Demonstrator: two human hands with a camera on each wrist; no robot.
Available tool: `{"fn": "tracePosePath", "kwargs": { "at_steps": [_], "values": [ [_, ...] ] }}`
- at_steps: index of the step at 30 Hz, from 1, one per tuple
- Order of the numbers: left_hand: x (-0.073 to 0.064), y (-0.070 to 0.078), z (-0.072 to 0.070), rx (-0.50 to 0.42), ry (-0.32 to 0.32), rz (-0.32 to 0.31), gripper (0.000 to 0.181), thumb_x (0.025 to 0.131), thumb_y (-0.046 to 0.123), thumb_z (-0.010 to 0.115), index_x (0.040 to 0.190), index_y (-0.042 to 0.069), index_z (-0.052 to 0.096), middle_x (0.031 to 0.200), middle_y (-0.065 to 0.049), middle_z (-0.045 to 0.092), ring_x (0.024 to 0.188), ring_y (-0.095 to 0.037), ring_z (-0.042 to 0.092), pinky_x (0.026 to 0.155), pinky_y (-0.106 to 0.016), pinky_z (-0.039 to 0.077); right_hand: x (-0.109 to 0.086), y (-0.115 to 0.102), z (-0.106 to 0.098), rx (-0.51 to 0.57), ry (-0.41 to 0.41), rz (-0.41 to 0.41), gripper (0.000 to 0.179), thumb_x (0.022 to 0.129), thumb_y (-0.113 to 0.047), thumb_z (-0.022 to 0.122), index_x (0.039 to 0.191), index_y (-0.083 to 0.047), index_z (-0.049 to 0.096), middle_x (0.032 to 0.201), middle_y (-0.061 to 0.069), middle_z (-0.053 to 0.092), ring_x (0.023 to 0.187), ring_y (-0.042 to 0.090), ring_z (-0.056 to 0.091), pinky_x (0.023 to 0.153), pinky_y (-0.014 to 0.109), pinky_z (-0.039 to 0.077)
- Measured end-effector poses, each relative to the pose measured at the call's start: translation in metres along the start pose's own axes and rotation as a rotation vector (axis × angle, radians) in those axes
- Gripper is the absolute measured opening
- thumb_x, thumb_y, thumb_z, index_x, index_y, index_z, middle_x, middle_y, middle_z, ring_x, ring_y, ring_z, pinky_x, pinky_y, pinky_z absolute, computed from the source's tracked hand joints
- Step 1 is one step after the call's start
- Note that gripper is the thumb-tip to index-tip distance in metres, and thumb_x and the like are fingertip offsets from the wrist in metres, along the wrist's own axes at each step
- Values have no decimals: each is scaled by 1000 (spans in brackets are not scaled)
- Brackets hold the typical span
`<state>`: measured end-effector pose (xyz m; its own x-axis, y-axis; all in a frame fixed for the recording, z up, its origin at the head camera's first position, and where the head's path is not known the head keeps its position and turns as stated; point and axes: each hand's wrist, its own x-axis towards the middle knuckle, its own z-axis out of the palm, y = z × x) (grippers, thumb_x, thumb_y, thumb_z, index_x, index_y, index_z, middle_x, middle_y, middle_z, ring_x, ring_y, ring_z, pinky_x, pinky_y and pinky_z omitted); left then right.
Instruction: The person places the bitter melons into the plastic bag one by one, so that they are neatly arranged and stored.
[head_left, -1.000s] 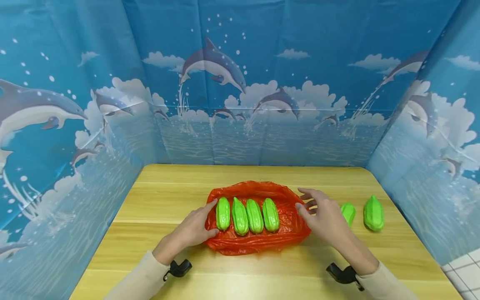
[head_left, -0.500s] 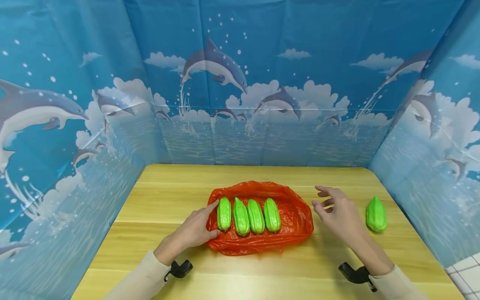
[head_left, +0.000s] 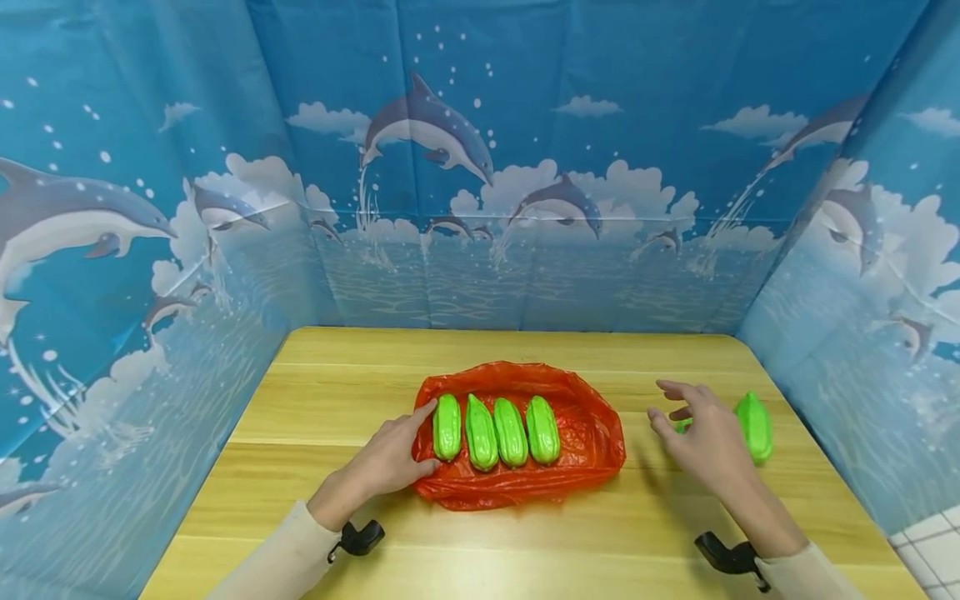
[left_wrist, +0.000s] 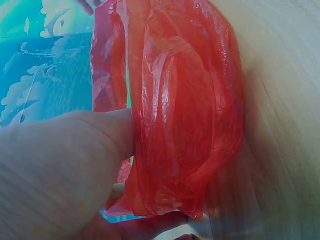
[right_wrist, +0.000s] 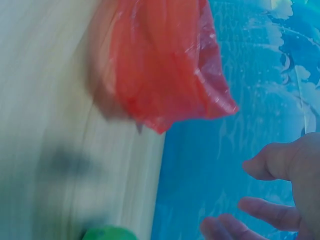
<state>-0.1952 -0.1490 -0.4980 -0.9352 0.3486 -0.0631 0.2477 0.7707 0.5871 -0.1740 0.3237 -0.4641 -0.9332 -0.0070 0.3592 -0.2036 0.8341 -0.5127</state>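
Note:
A red plastic bag [head_left: 585,433] lies spread open on the table. Inside it, several bright green ridged fruits, like star fruit [head_left: 511,432], stand side by side in a row. At the bag's left end my left hand [head_left: 386,454] grips the rim; in the left wrist view the thumb hooks over the plastic film. My right hand [head_left: 708,442] hovers right of the bag, fingers loosely bent and holding nothing. Below it, a green fruit [head_left: 683,425] is mostly hidden by the hand. Another green fruit [head_left: 759,429] lies just beyond, partly covered by the wrist.
The wooden table [head_left: 330,375] has its back edge against a blue dolphin-print curtain [head_left: 480,283], which also closes off both sides. White floor tiles [head_left: 926,542] show at the lower right. A black wrist camera mount [head_left: 727,554] sits under the right forearm.
My right hand has moved away from the bag's right end toward the loose green fruits on the right. The left hand stays at the bag's left rim, and the fruits inside keep their places.

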Motion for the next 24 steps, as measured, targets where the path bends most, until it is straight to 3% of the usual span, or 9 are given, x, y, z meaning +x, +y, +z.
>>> {"fn": "tracePosePath", "kwargs": {
  "at_steps": [6,11,15,17,24],
  "values": [
    [-3,9,-3,-13,-10,-42,100,98,24,95,181,11,42,166,-31,63,154,-58,59,126,-75,52,-7,15,-2,-37,-19,75,56,107,-20,84,154,5,68,146,44,60,110,57,77,72,56,66],
    [-3,11,-4,1,-7,-53,100,97,25,96,181,11,43,166,-28,65,154,-56,60,126,-73,53,-8,27,-5,-59,-38,116,61,109,-30,83,156,5,67,151,46,55,122,60,64,96,78,58],
    [-3,10,-3,2,-9,-57,100,98,24,95,181,10,42,167,-28,64,155,-57,59,127,-73,53,-11,36,-6,-86,-52,151,67,109,-37,84,156,7,66,153,46,53,121,58,61,94,77,56],
    [-2,9,-3,2,-9,-57,100,98,24,95,181,10,42,167,-29,63,154,-57,58,126,-73,53,-12,40,-7,-107,-65,166,70,109,-40,83,156,7,65,154,48,51,116,57,63,83,70,58],
    [-4,9,-2,7,-8,-59,100,98,25,95,181,11,42,168,-29,63,153,-56,60,125,-73,54,-14,53,-8,-148,-109,213,79,108,-53,81,157,7,62,156,53,44,112,57,63,72,64,57]
  ]
}}
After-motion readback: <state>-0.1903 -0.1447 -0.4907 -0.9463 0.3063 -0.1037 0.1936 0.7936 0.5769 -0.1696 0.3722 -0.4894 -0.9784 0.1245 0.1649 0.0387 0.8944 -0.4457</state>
